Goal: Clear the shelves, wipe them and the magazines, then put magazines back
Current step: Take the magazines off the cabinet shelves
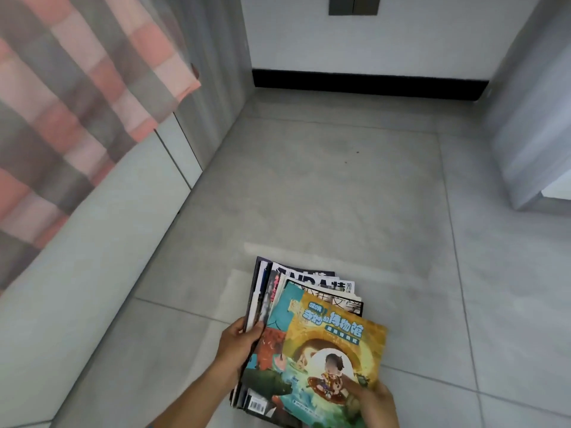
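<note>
A fanned stack of magazines (312, 291) is low over the grey tiled floor at the bottom centre. On top lies a colourful yellow and teal children's magazine (336, 350). My left hand (238, 341) grips the stack's left edge, fingers curled round the spines. My right hand (370, 396) pinches the lower right corner of the top magazine, thumb on its cover. I cannot tell whether the stack touches the floor.
A pink and grey checked cloth (77, 97) hangs over the pale cabinet (102, 236) on the left. The tiled floor (324, 186) stretches ahead to a white wall with a black skirting (367, 84). A grey panel (531, 134) stands at the right.
</note>
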Action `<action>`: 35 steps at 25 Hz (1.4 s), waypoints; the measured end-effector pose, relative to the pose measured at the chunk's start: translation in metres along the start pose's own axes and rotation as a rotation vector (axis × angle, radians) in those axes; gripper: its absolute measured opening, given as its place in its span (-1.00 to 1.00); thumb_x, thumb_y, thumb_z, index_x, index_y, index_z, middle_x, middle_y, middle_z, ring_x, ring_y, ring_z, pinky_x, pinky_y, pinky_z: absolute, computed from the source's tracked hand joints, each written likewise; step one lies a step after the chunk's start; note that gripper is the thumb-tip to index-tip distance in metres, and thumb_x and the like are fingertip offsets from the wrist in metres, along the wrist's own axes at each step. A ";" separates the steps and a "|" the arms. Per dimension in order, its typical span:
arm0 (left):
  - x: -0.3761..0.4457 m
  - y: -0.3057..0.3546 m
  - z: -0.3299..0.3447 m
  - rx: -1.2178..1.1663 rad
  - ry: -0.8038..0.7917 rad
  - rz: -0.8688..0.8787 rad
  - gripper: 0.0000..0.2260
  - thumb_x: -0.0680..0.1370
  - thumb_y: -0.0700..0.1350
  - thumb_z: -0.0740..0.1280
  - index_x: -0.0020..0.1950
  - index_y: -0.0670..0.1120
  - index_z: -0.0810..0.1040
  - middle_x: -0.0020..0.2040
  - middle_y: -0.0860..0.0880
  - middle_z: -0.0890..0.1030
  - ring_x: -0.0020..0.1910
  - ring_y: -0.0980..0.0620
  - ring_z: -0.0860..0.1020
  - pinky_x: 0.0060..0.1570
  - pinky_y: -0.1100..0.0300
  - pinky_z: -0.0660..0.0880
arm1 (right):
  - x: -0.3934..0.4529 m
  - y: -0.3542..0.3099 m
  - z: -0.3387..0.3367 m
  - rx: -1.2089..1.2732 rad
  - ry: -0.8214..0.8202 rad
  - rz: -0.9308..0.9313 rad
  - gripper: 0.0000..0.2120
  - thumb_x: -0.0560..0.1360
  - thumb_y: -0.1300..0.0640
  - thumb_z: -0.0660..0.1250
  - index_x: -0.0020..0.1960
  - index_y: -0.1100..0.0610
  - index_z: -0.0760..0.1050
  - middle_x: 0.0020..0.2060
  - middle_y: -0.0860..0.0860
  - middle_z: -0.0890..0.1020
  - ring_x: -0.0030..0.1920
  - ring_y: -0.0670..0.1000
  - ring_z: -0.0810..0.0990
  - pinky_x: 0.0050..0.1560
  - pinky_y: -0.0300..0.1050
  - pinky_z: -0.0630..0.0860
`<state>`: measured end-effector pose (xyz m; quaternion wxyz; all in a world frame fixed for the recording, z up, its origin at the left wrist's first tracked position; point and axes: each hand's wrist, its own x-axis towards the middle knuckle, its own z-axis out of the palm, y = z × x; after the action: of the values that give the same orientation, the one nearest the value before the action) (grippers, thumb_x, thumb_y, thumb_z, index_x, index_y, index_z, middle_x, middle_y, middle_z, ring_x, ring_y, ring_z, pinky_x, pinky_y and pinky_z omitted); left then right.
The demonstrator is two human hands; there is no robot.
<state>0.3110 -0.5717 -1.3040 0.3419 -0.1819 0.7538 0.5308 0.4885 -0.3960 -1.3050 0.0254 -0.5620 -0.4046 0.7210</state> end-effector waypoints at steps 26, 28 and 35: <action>-0.186 0.290 0.007 0.589 0.046 1.135 -0.30 0.55 -0.19 0.34 0.54 0.25 0.09 0.52 0.17 0.25 0.50 0.20 0.18 0.47 0.25 0.20 | -0.169 -0.252 0.083 -0.303 0.312 -0.929 -0.42 0.52 0.27 0.39 0.44 -0.08 0.32 0.37 -0.13 0.42 0.38 -0.04 0.41 0.33 0.14 0.45; -0.263 0.370 -0.010 0.448 0.040 1.246 -0.30 0.52 -0.22 0.34 0.57 0.14 0.13 0.52 0.24 0.24 0.52 0.23 0.16 0.43 0.39 0.13 | -0.249 -0.333 0.096 -0.244 0.287 -1.074 -0.45 0.51 0.30 0.38 0.41 -0.08 0.36 0.31 -0.17 0.47 0.33 -0.11 0.44 0.30 0.05 0.46; -0.530 0.644 -0.091 0.257 0.071 1.412 -0.29 0.54 -0.14 0.35 0.54 0.29 0.09 0.48 0.42 0.18 0.51 0.27 0.17 0.41 0.37 0.15 | -0.571 -0.607 0.132 -0.160 0.104 -1.288 -0.53 0.55 0.22 0.36 0.34 -0.20 0.38 0.24 -0.36 0.47 0.29 -0.21 0.45 0.16 -0.29 0.42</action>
<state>0.2423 -0.4643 -0.4746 -0.0890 0.3737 0.7588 0.5261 0.3346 -0.3417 -0.4772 0.4301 -0.2415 -0.7111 0.5010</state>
